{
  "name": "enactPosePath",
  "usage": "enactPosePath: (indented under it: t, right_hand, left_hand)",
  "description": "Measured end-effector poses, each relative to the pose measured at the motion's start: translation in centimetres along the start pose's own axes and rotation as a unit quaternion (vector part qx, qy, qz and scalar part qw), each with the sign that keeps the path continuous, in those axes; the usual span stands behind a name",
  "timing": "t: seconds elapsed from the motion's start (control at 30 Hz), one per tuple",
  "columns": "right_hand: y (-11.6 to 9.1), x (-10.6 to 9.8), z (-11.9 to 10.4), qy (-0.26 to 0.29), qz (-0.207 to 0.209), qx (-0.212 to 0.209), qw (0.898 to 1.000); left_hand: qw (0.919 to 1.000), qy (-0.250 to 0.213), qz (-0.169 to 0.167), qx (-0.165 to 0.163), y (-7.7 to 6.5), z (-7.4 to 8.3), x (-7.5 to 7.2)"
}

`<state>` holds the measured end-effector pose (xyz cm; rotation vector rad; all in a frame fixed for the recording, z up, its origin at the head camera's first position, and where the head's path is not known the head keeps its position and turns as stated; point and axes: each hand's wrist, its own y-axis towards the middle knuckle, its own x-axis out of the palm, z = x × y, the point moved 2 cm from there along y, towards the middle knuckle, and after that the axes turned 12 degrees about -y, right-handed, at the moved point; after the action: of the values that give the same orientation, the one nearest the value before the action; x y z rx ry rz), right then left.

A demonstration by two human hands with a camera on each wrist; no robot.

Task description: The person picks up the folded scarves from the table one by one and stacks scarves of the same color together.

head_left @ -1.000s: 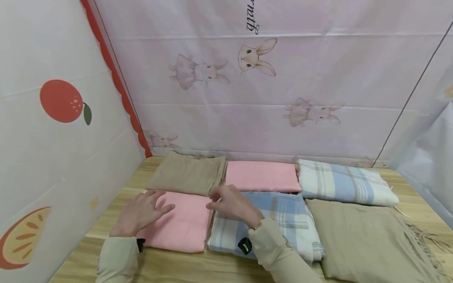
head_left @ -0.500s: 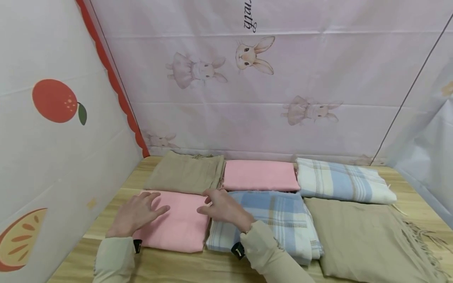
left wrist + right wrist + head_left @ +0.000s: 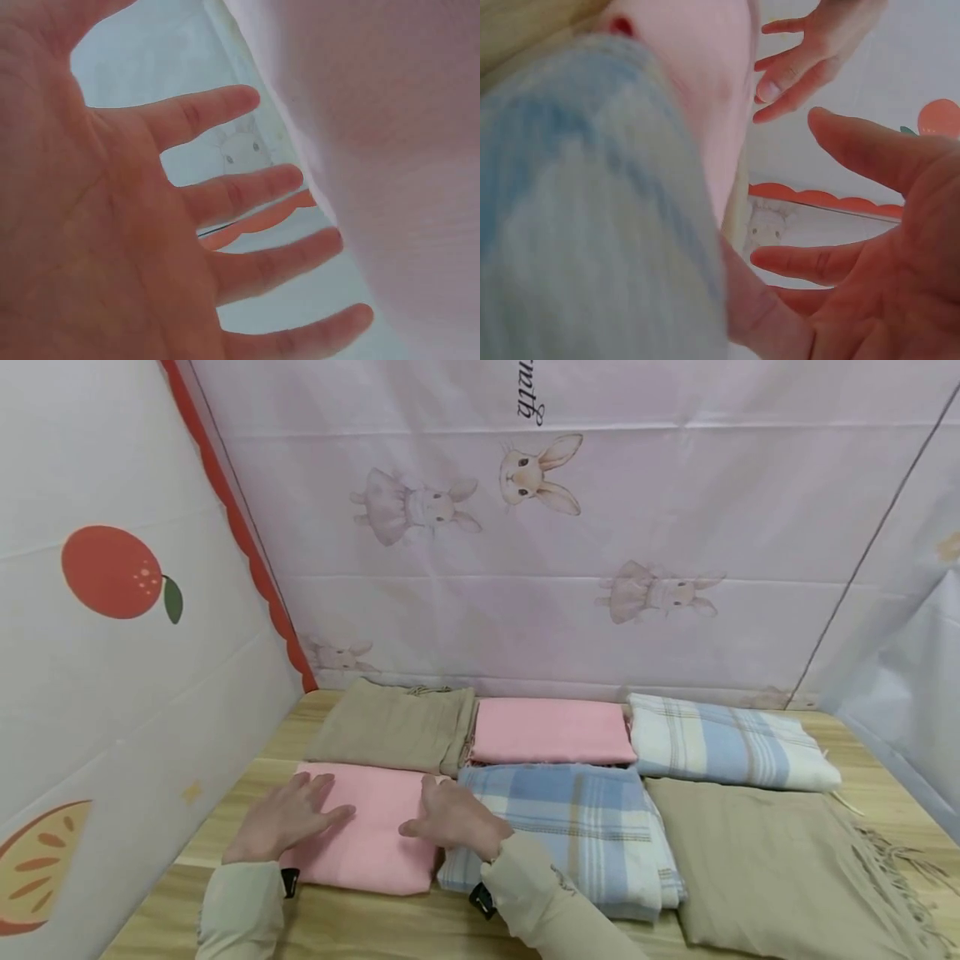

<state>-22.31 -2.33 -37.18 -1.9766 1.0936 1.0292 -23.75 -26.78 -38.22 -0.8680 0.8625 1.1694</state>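
A folded pink scarf (image 3: 371, 835) lies in the front row at the left. At its left edge is my left hand (image 3: 279, 817), fingers spread and fairly straight. In the left wrist view, the left hand's fingertips (image 3: 330, 238) are close beside the pink cloth; contact is hard to judge. My right hand (image 3: 457, 817) is over the seam between the pink scarf and a folded blue-and-white plaid scarf (image 3: 577, 827). Its thumb stands apart from its loosely bent fingers, and nothing is held. In the right wrist view, the plaid cloth (image 3: 577, 210) partly hides its lower fingers.
Behind lie a folded tan scarf (image 3: 393, 727), another pink scarf (image 3: 553, 731) and another plaid scarf (image 3: 727, 742). A larger tan scarf (image 3: 787, 868) with fringe lies front right. The wooden table (image 3: 360, 931) meets printed cloth walls (image 3: 540, 635) behind and at the sides.
My right hand has moved left and slightly nearer, from above the plaid scarf's corner to the pink scarf's right edge. The left hand has barely shifted. No scarf has visibly moved.
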Motion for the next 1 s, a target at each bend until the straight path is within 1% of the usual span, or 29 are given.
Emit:
enactPosePath:
  t: [0.1, 0.23, 0.33, 0.47, 0.57, 0.67, 0.87, 1.0]
  right_hand:
    - [0.2, 0.4, -0.2, -0.015, -0.003, 0.002, 1.0]
    - [0.4, 0.9, -0.5, -0.043, -0.005, -0.002, 0.999]
    - [0.6, 1.4, -0.7, -0.083, 0.003, -0.001, 0.997]
    - [0.7, 2.2, -1.2, -0.145, 0.011, 0.002, 0.989]
    - [0.7, 2.9, -1.6, -0.177, 0.014, 0.003, 0.984]
    - [0.8, 3.4, -1.8, -0.194, 0.018, 0.003, 0.981]
    - [1.1, 3.9, -2.0, -0.224, 0.026, 0.005, 0.974]
    - [1.2, 4.1, -2.3, -0.25, 0.038, 0.006, 0.968]
  left_hand:
    - [0.9994, -0.015, -0.023, -0.023, 0.0, -0.2, 0.0]
    - [0.9976, -0.031, -0.047, -0.042, 0.0, -0.4, 0.0]
    - [0.997, -0.038, -0.052, -0.043, 0.0, -0.3, 0.1]
    - [0.9971, -0.037, -0.053, -0.039, 0.0, -0.3, 0.2]
    - [0.9971, -0.033, -0.055, -0.04, 0.1, -0.4, 0.3]
    - [0.9972, -0.03, -0.055, -0.041, 0.1, -0.4, 0.4]
    - [0.9964, -0.039, -0.064, -0.041, 0.3, -0.7, 0.6]
    - [0.9961, -0.041, -0.065, -0.042, 0.5, -1.0, 0.7]
